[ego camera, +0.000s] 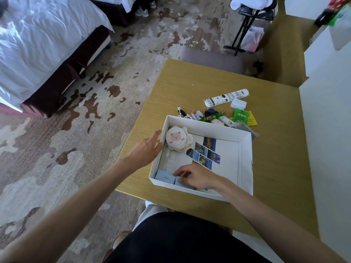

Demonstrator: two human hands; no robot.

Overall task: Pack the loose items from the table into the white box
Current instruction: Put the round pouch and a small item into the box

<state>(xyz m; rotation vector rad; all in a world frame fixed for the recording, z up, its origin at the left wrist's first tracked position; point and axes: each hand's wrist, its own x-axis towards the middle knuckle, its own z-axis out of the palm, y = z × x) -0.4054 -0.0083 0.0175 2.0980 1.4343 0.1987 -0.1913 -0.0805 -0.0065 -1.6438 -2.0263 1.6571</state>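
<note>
right hand [197, 177] fingers press blue cards [165, 177] inside white box [247, 149]; left hand [146, 150] open against its wall.

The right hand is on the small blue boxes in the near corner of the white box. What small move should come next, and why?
Probably let go of the blue boxes, which already lie inside the white box, and reach the right hand to the loose pile beyond the far wall, for example the white tube. The left hand steadies the box's left wall.
</note>
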